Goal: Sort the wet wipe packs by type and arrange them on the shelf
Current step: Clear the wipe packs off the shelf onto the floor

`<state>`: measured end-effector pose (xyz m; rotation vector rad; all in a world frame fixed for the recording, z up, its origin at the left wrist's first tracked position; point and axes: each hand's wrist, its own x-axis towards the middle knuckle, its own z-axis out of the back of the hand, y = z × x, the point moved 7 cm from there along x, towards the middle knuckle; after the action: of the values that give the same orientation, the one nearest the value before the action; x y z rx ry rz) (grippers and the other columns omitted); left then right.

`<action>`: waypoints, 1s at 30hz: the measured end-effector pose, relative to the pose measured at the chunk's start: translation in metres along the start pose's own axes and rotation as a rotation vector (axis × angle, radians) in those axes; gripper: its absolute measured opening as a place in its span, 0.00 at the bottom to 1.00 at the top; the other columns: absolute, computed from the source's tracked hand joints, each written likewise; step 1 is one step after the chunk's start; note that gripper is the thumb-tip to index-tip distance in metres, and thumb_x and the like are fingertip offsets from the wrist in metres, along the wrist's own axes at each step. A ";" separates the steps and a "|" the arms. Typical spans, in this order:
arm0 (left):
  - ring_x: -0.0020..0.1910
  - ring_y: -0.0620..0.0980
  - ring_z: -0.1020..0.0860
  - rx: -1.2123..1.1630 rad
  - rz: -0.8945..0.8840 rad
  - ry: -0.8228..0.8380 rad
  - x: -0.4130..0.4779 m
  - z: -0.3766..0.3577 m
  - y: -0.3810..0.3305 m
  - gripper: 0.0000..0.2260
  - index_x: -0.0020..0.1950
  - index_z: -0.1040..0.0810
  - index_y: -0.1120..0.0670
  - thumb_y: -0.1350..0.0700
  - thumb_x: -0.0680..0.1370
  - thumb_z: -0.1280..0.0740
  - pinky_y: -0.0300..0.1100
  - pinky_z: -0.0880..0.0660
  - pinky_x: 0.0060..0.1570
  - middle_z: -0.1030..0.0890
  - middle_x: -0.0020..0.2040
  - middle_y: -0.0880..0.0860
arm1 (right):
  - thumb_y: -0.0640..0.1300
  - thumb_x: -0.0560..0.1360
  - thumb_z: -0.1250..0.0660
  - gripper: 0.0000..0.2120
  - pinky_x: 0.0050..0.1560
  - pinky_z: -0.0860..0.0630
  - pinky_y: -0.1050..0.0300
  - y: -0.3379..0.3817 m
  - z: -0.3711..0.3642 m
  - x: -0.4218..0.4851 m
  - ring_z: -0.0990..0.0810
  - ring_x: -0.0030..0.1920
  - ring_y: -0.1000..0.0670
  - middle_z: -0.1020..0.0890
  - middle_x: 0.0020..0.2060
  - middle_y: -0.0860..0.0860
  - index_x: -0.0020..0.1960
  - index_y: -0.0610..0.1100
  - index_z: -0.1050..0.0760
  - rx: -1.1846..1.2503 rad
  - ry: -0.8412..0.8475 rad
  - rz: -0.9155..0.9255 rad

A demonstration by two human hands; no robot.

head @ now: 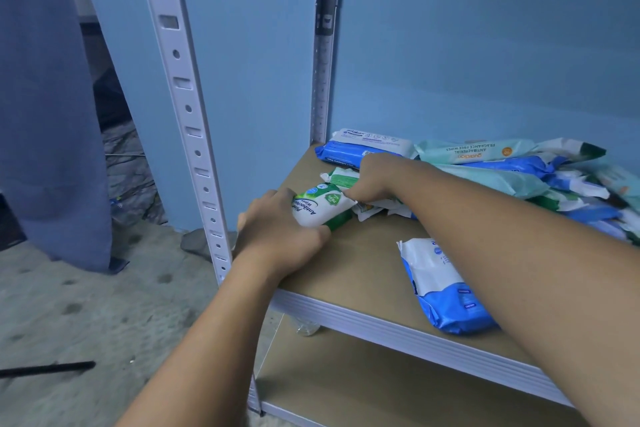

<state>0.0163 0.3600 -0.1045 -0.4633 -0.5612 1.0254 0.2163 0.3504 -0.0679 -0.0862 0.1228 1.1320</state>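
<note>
In the head view we saw the left hand (280, 227) gripping a green-and-white antibacterial wipes pack (323, 206), fingers curled over its far end and thumb along its near side. The pack lay on the wooden shelf board (363, 253) near the left front corner, just beside the white upright post (188, 111).

The right hand (375, 180) reached in from the right, its fingers bent down against the other end of the same pack. We could not tell whether it pinched that pack or only pressed on it. Under this hand lay a second green pack (343, 177), partly hidden.

At the back left of the board lay a blue-and-white Antabax pack (367, 146), touching a teal Guardian pack (478, 152). To the right, a loose pile of mixed packs (571, 191) in blue, teal, green and white ran out of the picture. Apart from the pile, a blue-and-white pack (446, 288) lay by itself at the front edge, partly under the right forearm.

Below we saw a lower shelf (381, 388). On the left hung a blue cloth (45, 114) over a rough grey floor (86, 305), where a black rod (48, 369) lay.
</note>
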 end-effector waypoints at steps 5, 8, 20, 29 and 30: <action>0.48 0.51 0.28 0.056 -0.004 0.021 -0.003 -0.001 0.000 0.16 0.45 0.29 0.45 0.39 0.63 0.35 0.47 0.34 0.49 0.29 0.44 0.43 | 0.61 0.71 0.28 0.21 0.34 0.34 0.55 -0.007 0.001 -0.003 0.28 0.36 0.51 0.24 0.38 0.49 0.40 0.46 0.32 0.105 -0.008 -0.041; 0.51 0.52 0.27 0.150 0.026 0.122 -0.002 0.001 -0.004 0.16 0.50 0.29 0.45 0.41 0.66 0.34 0.47 0.31 0.52 0.28 0.47 0.45 | 0.59 0.69 0.27 0.20 0.33 0.34 0.55 -0.012 -0.002 -0.013 0.27 0.37 0.49 0.27 0.36 0.49 0.38 0.46 0.33 0.139 -0.080 -0.055; 0.42 0.49 0.24 0.379 -0.067 0.316 -0.076 0.027 -0.038 0.20 0.45 0.27 0.51 0.40 0.64 0.27 0.42 0.29 0.35 0.24 0.42 0.49 | 0.68 0.56 0.28 0.22 0.43 0.24 0.53 -0.040 0.023 -0.200 0.23 0.48 0.45 0.22 0.31 0.52 0.32 0.49 0.24 0.804 -0.569 -0.133; 0.41 0.49 0.23 0.068 -0.100 0.330 -0.209 0.002 -0.064 0.20 0.45 0.30 0.48 0.41 0.61 0.27 0.47 0.22 0.41 0.23 0.42 0.46 | 0.63 0.62 0.23 0.16 0.46 0.35 0.68 -0.087 -0.069 -0.406 0.32 0.50 0.52 0.23 0.33 0.57 0.37 0.52 0.21 0.718 -0.480 -0.187; 0.41 0.49 0.23 0.028 -0.102 0.344 -0.227 -0.008 -0.066 0.20 0.46 0.30 0.47 0.43 0.61 0.26 0.47 0.22 0.41 0.23 0.42 0.46 | 0.63 0.63 0.24 0.16 0.46 0.36 0.70 -0.094 -0.085 -0.419 0.32 0.50 0.51 0.23 0.33 0.56 0.36 0.52 0.21 0.710 -0.470 -0.223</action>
<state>-0.0262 0.1277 -0.1199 -0.5662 -0.2601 0.8324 0.1215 -0.0768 -0.0922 0.7759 0.0867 0.8079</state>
